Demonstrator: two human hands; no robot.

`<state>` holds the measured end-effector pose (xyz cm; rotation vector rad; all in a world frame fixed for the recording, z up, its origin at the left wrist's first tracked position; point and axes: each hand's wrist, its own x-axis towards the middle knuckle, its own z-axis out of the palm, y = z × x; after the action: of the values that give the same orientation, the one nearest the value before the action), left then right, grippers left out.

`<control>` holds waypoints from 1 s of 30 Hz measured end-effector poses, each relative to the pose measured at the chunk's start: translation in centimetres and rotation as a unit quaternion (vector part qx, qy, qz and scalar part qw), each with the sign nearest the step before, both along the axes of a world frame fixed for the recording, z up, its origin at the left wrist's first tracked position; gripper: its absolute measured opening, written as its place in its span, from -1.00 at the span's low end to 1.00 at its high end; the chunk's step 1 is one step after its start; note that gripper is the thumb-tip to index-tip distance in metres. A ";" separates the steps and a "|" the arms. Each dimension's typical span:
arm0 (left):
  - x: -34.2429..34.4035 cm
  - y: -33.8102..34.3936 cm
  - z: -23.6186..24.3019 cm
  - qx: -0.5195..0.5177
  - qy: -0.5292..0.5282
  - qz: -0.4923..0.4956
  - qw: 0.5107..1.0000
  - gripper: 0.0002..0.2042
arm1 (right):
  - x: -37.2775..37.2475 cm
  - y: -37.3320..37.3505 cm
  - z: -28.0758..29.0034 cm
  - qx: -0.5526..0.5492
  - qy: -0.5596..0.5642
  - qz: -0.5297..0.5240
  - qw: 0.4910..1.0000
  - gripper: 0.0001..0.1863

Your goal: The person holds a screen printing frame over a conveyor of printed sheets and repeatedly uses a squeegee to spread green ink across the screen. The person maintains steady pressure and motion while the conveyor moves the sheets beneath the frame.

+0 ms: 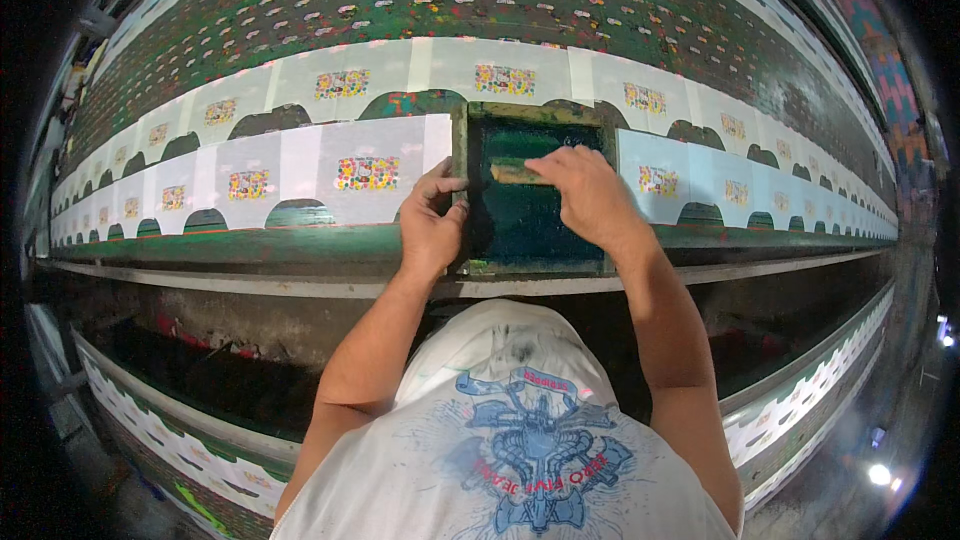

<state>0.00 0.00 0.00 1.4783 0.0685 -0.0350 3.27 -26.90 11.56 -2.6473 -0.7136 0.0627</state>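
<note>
A rectangular printing screen (535, 225) with dark green mesh and a grimy frame lies on the long printing table, among white fabric pieces (325, 155) bearing small colourful prints. My left hand (432, 220) grips the frame's left side (459, 140), fingers curled at its edge. In my right hand (590, 200) is a wooden-handled squeegee (508, 172), held crosswise over the upper middle of the mesh; the blade is hard to make out.
A rear row of printed pieces (510, 80) runs behind the screen, with a paint-speckled green bed (420, 5) beyond. A metal rail (380, 288) edges the table before me. More printed rows (180, 440) lie low at both sides, below a dark trough (220, 370).
</note>
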 end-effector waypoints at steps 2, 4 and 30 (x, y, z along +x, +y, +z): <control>-0.5 0.1 0.5 -0.001 -0.012 -0.002 1.000 -0.67 | -2.5 0.4 0.3 0.019 -0.016 0.008 1.000 -0.45; 0.1 -0.1 0.8 -0.018 -0.009 0.003 1.000 -0.68 | -3.8 0.7 0.4 0.012 -0.023 0.009 1.000 -0.46; -1.9 -3.7 2.7 0.099 -0.124 0.066 0.985 -0.66 | -16.1 -6.3 -4.7 0.357 -0.021 -0.299 0.885 -0.65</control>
<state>-1.89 -3.65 2.67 1.6637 -0.0329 0.2701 -12.86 -33.18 6.88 -2.0267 0.1084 -0.3600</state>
